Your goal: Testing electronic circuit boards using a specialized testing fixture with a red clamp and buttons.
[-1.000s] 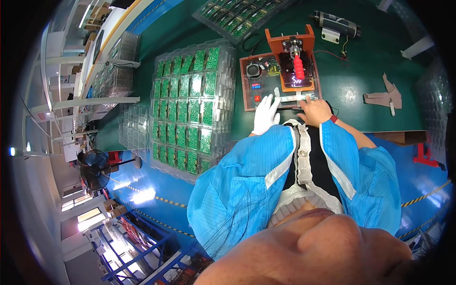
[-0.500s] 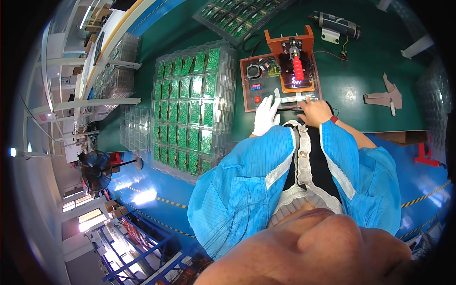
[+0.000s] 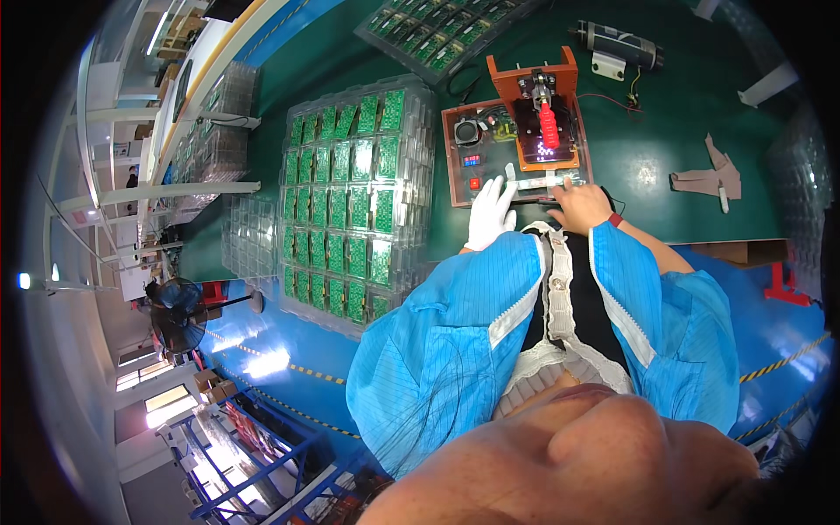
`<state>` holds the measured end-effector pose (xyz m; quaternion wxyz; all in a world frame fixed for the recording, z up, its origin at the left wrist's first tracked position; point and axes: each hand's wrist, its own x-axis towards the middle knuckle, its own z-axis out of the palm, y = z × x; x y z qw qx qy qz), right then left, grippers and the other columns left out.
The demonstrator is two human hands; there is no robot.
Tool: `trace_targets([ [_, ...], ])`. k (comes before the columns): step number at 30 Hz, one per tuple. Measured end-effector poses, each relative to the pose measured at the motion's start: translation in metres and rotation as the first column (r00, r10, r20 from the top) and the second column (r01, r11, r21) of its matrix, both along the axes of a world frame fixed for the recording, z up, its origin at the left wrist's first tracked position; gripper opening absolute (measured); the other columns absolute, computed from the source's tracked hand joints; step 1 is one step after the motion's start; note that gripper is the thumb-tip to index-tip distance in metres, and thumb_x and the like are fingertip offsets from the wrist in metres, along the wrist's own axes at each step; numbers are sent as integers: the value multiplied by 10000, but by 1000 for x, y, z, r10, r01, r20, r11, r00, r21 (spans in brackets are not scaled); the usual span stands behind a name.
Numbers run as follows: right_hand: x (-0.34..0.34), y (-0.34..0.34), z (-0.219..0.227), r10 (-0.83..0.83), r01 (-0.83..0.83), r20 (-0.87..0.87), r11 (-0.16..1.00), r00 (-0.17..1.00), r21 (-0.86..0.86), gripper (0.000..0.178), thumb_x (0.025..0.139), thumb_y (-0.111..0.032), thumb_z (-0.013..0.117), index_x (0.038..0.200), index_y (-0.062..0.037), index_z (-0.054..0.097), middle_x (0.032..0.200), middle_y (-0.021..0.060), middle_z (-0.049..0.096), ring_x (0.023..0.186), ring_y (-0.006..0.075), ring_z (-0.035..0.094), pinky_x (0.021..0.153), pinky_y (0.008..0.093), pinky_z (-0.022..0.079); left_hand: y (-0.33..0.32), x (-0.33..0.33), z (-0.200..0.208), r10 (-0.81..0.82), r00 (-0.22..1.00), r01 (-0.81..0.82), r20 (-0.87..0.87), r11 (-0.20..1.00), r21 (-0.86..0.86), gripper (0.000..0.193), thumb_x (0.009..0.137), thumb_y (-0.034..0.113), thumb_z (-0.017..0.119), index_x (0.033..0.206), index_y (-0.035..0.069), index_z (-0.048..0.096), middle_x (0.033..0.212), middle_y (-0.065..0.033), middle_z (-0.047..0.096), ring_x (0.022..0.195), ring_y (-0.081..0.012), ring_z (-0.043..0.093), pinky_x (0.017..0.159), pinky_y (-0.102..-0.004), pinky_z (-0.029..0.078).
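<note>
An orange test fixture [image 3: 452, 166] stands in front of me, with a red-handled toggle clamp [image 3: 549, 127] upright over a lit display [image 3: 545, 150]. My left hand [image 3: 492, 215], in a white glove, lies with fingers stretched out on the fixture's front left part, near a red switch [image 3: 475, 184]. It holds nothing that I can see. My bare right hand [image 3: 583, 208] rests at the front right edge, fingers extended and thumb apart, beside a pale strip [image 3: 534, 183] on the panel. Both hands look open.
To the left, stacked clear trays [image 3: 357, 184] hold rows of green circuit boards. Another board tray [image 3: 437, 35] lies at the back. A dark cylindrical motor [image 3: 619, 45] with wires sits back right, and a brown cloth piece [image 3: 709, 179] lies right. A black fan [image 3: 178, 308] stands lower left.
The lit figures on the fixture's displays look different. My hands have stayed in place.
</note>
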<state>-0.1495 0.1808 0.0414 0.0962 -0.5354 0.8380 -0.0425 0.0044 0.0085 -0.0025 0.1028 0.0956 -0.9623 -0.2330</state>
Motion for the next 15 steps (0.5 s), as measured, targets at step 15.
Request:
trace_targets([
  [15, -2, 22, -2, -112, 162, 197, 952, 974, -261, 353, 803, -306, 662, 1051, -64, 598, 886, 155, 665, 635, 310, 640, 603, 381, 504, -5, -9, -5, -4, 1000, 6, 29, 995, -97, 607, 719, 89, 594, 1311, 82, 463, 1321, -175, 483, 1220, -364, 445, 1024, -428, 354],
])
